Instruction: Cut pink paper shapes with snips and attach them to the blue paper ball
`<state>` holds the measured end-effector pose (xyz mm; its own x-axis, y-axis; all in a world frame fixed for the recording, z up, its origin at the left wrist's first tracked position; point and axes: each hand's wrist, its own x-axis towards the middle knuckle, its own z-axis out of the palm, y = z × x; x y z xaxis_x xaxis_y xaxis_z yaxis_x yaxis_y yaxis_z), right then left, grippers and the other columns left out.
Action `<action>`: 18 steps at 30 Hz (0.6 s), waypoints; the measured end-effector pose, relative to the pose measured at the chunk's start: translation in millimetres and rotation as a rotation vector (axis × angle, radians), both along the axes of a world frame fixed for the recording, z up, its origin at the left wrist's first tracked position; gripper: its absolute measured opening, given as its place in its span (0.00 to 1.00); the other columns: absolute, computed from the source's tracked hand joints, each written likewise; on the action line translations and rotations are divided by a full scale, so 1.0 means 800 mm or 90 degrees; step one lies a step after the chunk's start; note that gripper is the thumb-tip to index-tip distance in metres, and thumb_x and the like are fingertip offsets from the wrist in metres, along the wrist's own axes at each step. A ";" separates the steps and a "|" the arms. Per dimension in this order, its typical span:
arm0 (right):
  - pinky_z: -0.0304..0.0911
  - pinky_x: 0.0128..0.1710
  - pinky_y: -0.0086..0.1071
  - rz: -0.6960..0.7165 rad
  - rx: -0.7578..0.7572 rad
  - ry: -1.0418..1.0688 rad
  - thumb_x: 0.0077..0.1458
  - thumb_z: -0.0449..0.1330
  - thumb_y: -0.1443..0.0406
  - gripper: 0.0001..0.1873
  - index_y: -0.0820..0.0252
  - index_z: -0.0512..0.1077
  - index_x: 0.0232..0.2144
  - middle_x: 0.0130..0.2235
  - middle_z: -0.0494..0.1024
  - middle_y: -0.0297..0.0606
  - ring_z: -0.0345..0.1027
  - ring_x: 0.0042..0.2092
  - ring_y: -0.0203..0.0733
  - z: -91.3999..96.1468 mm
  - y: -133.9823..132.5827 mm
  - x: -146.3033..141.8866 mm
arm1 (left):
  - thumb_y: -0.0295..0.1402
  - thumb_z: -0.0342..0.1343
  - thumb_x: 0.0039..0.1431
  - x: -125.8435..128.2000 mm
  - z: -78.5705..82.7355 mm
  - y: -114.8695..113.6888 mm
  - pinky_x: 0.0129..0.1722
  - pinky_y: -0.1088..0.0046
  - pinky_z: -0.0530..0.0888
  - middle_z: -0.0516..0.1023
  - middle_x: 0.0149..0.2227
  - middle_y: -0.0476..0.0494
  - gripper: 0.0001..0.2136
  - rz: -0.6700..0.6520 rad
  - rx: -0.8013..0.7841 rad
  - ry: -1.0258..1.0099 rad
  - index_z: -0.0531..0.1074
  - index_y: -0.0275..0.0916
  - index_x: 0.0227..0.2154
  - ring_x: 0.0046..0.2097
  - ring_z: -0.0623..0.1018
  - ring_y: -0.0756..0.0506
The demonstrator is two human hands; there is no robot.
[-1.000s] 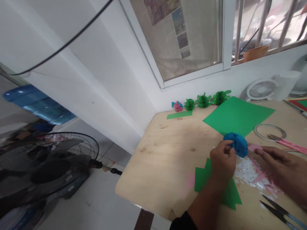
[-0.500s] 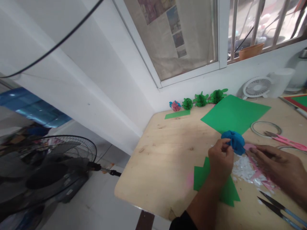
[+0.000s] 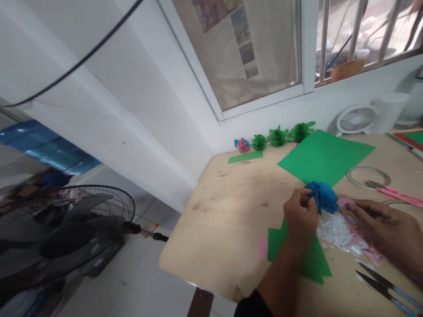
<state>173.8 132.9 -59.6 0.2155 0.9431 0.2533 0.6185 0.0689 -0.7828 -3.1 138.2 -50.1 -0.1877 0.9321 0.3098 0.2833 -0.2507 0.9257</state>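
My left hand (image 3: pixel 300 216) pinches the edge of a blue folded-paper ball (image 3: pixel 324 196) just above the wooden table (image 3: pixel 231 211). My right hand (image 3: pixel 383 229) lies low on the table to the right of the ball, fingers stretched toward a small pink paper piece (image 3: pixel 345 202) and touching it. Under both hands lie white and pink paper scraps (image 3: pixel 337 231) and a jagged green paper cut-out (image 3: pixel 313 259).
A large green sheet (image 3: pixel 325 156) lies behind the hands. Green paper balls (image 3: pixel 277 137) and a pink-blue one (image 3: pixel 242 145) line the wall. Scissors (image 3: pixel 390 288) lie at the right front, pink scissors (image 3: pixel 396 192) and a tape ring (image 3: pixel 367 176) farther right. A floor fan (image 3: pixel 66 233) stands left of the table.
My left hand has turned the blue ball slightly and kept its pinch. My right hand has stayed by the pink piece. The view shifted a little.
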 end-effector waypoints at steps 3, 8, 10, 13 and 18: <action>0.69 0.25 0.33 0.003 -0.042 0.032 0.38 0.59 0.40 0.28 0.52 0.80 0.29 0.32 0.81 0.36 0.76 0.31 0.46 -0.001 -0.001 0.002 | 0.22 0.54 0.53 -0.004 0.002 0.003 0.33 0.75 0.73 0.75 0.26 0.49 0.11 0.009 -0.014 -0.015 0.76 0.37 0.37 0.28 0.74 0.49; 0.69 0.27 0.35 -0.015 -0.083 0.043 0.35 0.60 0.39 0.29 0.52 0.80 0.31 0.34 0.82 0.37 0.76 0.34 0.48 -0.005 -0.002 0.004 | 0.22 0.53 0.52 -0.007 0.002 0.005 0.34 0.75 0.73 0.74 0.26 0.50 0.12 -0.002 -0.042 0.000 0.76 0.38 0.38 0.29 0.74 0.49; 0.70 0.30 0.37 -0.016 -0.096 0.052 0.34 0.59 0.38 0.30 0.51 0.80 0.32 0.36 0.82 0.35 0.76 0.36 0.48 -0.005 -0.001 0.003 | 0.22 0.54 0.51 -0.007 0.002 0.005 0.34 0.76 0.72 0.73 0.25 0.50 0.12 -0.002 -0.050 0.021 0.76 0.38 0.38 0.29 0.74 0.49; 0.70 0.32 0.40 -0.028 -0.113 0.052 0.34 0.59 0.38 0.30 0.51 0.80 0.31 0.34 0.82 0.36 0.75 0.35 0.50 -0.003 0.000 0.002 | 0.22 0.56 0.49 -0.007 0.002 0.005 0.32 0.76 0.71 0.72 0.23 0.52 0.12 0.006 -0.066 0.044 0.75 0.39 0.37 0.28 0.73 0.49; 0.70 0.31 0.40 -0.036 -0.119 0.046 0.33 0.59 0.38 0.31 0.52 0.80 0.31 0.35 0.82 0.37 0.76 0.36 0.51 0.002 -0.003 0.001 | 0.23 0.58 0.48 -0.007 0.001 0.005 0.30 0.77 0.68 0.68 0.22 0.54 0.11 0.012 -0.081 0.052 0.73 0.40 0.36 0.28 0.72 0.49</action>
<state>174.7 130.2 -58.3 0.2805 0.9582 0.0570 0.5591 -0.1148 -0.8211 -8.7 142.6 -49.4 -0.1853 0.9611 0.2048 0.3625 -0.1268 0.9233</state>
